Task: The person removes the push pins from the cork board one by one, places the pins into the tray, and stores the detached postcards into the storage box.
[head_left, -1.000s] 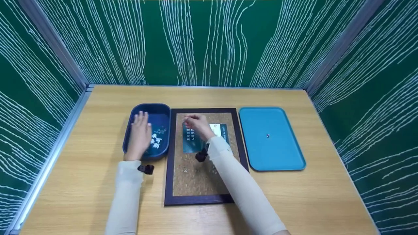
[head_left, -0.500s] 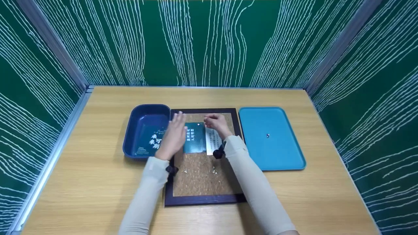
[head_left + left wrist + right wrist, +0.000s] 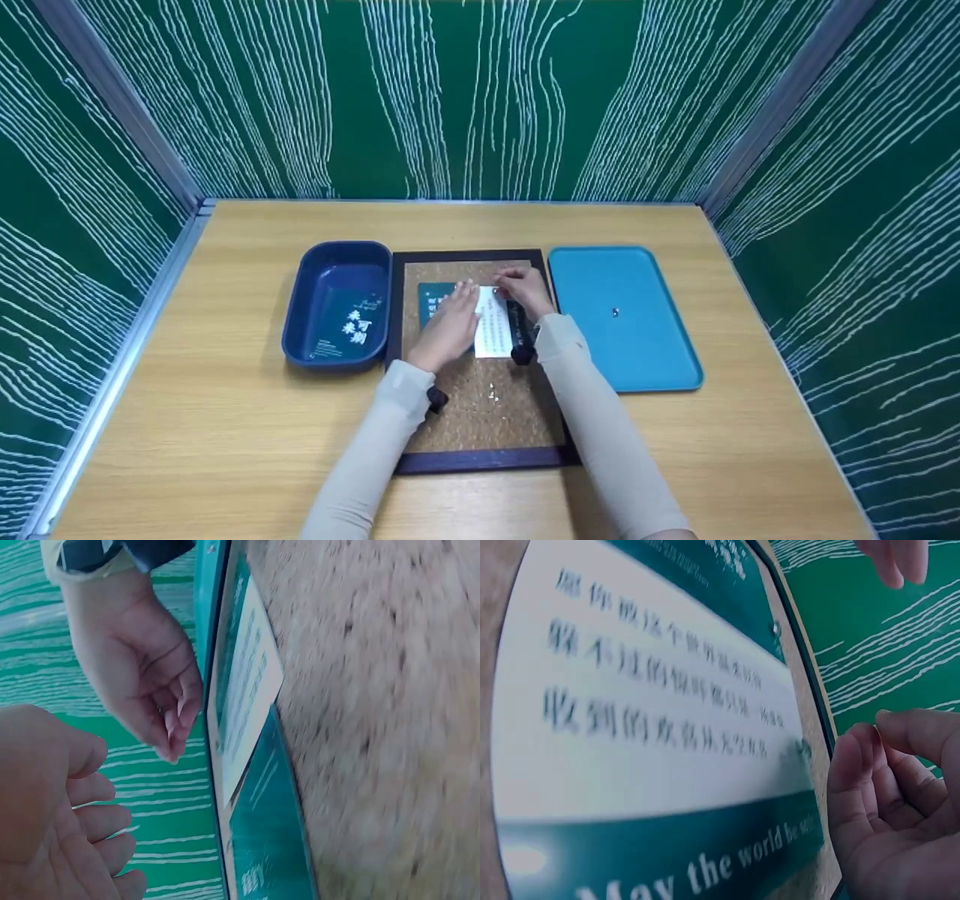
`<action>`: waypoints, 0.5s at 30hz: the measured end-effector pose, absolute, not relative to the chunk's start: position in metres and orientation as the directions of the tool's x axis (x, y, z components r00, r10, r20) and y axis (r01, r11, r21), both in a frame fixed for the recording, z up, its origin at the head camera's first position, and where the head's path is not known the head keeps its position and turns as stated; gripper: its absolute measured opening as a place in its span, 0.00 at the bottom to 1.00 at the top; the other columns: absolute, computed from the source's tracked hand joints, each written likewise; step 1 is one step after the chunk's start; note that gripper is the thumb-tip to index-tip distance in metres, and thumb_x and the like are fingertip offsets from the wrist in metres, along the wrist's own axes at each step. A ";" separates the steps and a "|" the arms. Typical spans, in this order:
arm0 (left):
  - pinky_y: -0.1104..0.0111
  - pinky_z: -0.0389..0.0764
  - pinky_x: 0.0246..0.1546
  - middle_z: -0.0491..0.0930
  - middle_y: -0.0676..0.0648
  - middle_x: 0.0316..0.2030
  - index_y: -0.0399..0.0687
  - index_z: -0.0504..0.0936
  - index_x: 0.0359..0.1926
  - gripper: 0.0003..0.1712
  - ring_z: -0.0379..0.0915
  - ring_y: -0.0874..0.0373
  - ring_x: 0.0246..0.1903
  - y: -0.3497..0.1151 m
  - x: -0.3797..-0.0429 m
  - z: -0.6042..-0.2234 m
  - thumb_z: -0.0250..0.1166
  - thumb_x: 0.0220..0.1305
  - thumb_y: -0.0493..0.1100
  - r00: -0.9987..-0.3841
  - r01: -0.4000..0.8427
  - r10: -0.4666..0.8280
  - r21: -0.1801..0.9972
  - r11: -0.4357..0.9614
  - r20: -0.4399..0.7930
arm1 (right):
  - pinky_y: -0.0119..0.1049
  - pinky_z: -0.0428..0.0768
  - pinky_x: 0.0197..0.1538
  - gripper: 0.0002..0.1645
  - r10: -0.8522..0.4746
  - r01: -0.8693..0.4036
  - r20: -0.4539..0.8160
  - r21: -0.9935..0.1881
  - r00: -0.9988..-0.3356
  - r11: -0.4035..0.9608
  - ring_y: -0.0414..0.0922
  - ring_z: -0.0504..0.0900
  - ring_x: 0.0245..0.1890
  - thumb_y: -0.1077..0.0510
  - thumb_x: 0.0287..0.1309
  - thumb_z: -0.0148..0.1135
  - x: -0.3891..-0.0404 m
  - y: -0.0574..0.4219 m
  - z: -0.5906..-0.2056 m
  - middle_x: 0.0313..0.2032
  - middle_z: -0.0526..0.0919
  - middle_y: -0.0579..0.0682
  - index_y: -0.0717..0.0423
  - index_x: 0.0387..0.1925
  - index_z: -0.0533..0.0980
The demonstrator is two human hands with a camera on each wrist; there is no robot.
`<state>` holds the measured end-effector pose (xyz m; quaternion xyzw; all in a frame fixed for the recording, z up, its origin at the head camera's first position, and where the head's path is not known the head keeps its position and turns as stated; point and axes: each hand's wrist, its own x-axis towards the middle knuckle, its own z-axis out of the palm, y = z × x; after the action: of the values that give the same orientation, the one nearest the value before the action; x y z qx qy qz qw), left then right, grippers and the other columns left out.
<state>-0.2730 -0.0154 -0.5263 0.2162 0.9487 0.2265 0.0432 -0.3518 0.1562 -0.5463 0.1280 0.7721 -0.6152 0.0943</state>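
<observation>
Two printed cards lie on the cork board (image 3: 450, 420) in the head view: a dark green one (image 3: 435, 291) at left and a white-and-green one (image 3: 493, 326) at right. My left hand (image 3: 448, 322) is over the green card, its fingers extended. At the white card's top edge my right hand (image 3: 525, 291) has thumb and fingertips brought together. Between those fingertips a thin golden bit of a pin (image 3: 878, 736) shows in the right wrist view. A clear pushpin (image 3: 802, 748) stands in the white card, another pushpin (image 3: 775, 628) by the green card.
A navy bin (image 3: 294, 330) holding another green card (image 3: 352, 330) stands left of the board. On the right lies a turquoise tray (image 3: 637, 352) with a small pin (image 3: 616, 313) on it. Several loose clear pins (image 3: 493, 391) lie on the lower cork.
My left hand has moved right, from over the navy bin onto the green card. My right hand has moved right, from the green card's top edge to the white card's top.
</observation>
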 end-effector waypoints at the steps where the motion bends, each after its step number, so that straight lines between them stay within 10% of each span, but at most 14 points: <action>1: 0.52 0.50 0.74 0.49 0.39 0.74 0.37 0.52 0.73 0.31 0.42 0.45 0.75 -0.012 -0.273 -0.527 0.42 0.76 0.45 -0.900 0.395 0.435 0.442 0.805 0.011 | 0.34 0.82 0.44 0.17 0.084 0.321 -0.310 -0.921 -0.947 0.221 0.45 0.81 0.39 0.60 0.63 0.59 -0.352 0.158 -0.547 0.47 0.81 0.58 0.64 0.51 0.78; 15: 0.54 0.53 0.73 0.51 0.39 0.74 0.36 0.53 0.73 0.31 0.45 0.47 0.74 0.022 -0.272 -0.543 0.43 0.76 0.47 -0.871 0.433 0.488 0.380 0.817 -0.058 | 0.33 0.76 0.34 0.09 0.096 0.301 -0.286 -0.880 -0.953 0.367 0.43 0.75 0.29 0.61 0.58 0.58 -0.351 0.164 -0.554 0.27 0.77 0.48 0.61 0.38 0.81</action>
<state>-0.2716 0.0221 -0.5433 0.2425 0.9502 0.1802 0.0766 -0.3509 0.1643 -0.5543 0.1209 0.8216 -0.5493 0.0932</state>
